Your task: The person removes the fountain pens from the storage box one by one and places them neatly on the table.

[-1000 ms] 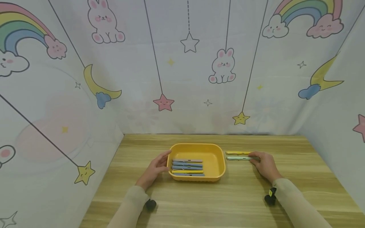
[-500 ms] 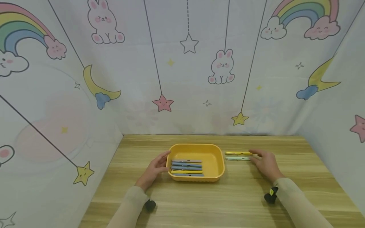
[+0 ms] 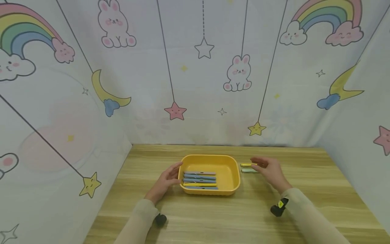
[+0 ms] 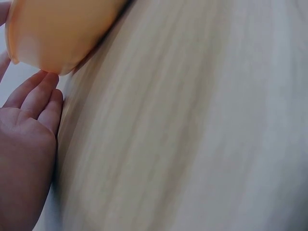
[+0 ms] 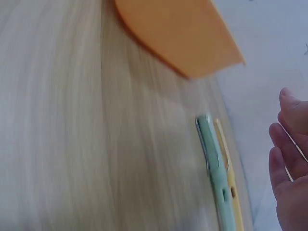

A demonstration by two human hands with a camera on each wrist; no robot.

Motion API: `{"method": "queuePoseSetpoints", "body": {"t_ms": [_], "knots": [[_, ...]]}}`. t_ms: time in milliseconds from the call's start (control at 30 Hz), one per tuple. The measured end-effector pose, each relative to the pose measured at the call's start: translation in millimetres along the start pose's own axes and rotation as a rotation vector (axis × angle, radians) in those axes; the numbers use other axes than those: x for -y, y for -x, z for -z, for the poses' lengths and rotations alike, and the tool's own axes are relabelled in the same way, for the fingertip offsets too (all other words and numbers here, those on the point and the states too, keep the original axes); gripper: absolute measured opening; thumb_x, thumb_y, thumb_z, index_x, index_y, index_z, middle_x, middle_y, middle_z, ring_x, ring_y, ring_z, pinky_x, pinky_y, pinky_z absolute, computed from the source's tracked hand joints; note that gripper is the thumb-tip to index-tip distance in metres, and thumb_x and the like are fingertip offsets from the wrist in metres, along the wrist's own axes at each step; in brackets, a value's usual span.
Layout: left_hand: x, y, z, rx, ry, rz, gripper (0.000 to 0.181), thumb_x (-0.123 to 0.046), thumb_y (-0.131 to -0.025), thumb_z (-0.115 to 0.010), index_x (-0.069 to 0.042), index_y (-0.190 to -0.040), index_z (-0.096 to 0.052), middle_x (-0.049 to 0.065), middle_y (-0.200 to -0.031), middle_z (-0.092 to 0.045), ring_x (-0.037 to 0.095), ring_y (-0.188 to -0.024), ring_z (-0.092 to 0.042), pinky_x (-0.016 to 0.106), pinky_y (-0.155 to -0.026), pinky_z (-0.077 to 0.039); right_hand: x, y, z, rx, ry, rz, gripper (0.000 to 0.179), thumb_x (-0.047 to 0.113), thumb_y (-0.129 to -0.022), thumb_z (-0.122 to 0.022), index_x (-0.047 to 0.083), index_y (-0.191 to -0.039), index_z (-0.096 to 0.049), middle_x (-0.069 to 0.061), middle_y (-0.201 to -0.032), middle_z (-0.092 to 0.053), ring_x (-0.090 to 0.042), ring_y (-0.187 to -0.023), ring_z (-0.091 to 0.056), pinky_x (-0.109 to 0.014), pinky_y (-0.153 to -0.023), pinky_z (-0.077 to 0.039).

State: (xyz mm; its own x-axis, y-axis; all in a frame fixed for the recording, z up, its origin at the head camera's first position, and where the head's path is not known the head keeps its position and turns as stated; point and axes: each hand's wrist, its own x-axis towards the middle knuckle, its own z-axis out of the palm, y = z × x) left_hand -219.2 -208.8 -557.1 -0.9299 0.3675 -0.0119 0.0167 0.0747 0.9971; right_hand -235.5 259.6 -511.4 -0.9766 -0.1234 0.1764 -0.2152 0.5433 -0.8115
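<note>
A white fabric backdrop, printed with rainbows, rabbits and stars, fills the largest part of the head view. At its 6 o'clock lies the wood-grain surface. Two pale sleeves come in from about 7 and 5 o'clock. Near the middle of the surface stands the yellow tray, a rounded rectangle, upright on its base.

The left hand is at the 9 o'clock side of the tray; its fingers are rather straight and touch the rim and the outer wall, with the thumb set apart from them. The right hand hovers above the surface toward 3 o'clock from the tray, with its fingers loosely spread and no pen between them. On each wrist sits a small black device.

Inside the tray, a row of pens lies side by side, toward 9 o'clock: a pale one, blue ones and a yellow one. Outside, just beside the tray at 3 o'clock, a pale green pen and a yellow pen lie nearly parallel; in the head view, the right hand partly hides both.
</note>
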Motion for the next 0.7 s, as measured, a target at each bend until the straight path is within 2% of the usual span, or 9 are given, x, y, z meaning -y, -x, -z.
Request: {"method": "queuePoseSetpoints", "body": {"t_ms": [167,367,700], "knots": [[0.2,-0.8,-0.7,-0.006,-0.001,0.001,0.075,-0.005,-0.097,-0.070,-0.019,-0.163,-0.039,0.015,-0.167,-0.038,0.036,-0.151,-0.040,0.051,-0.124,-0.031,19.2,-5.5,-12.8,0.024,-0.082,-0.020,0.040,0.016,-0.099,-0.074,0.004,-0.136,-0.069,-0.018,-0.132,-0.071,-0.037,-0.123,-0.068,-0.040,-0.098,-0.059],[2.1,-1.2,0.2,0.005,-0.006,-0.033,0.075,-0.004,-0.097,-0.070,-0.015,-0.164,-0.037,0.021,-0.167,-0.035,0.040,-0.152,-0.038,0.050,-0.123,-0.032,35.1,-17.6,-30.5,0.055,-0.207,0.022,0.043,0.016,-0.098,-0.076,0.001,-0.137,-0.067,-0.022,-0.134,-0.069,-0.039,-0.125,-0.067,-0.035,-0.096,-0.059],[3.5,-2.6,0.8,-0.004,-0.004,-0.026,0.074,-0.006,-0.096,-0.071,-0.019,-0.163,-0.040,0.017,-0.167,-0.037,0.037,-0.152,-0.039,0.051,-0.123,-0.031,57.5,-35.1,-63.2,0.115,-0.247,0.011,0.044,0.014,-0.096,-0.077,0.004,-0.138,-0.068,-0.018,-0.137,-0.069,-0.036,-0.124,-0.068,-0.042,-0.100,-0.058]]}}
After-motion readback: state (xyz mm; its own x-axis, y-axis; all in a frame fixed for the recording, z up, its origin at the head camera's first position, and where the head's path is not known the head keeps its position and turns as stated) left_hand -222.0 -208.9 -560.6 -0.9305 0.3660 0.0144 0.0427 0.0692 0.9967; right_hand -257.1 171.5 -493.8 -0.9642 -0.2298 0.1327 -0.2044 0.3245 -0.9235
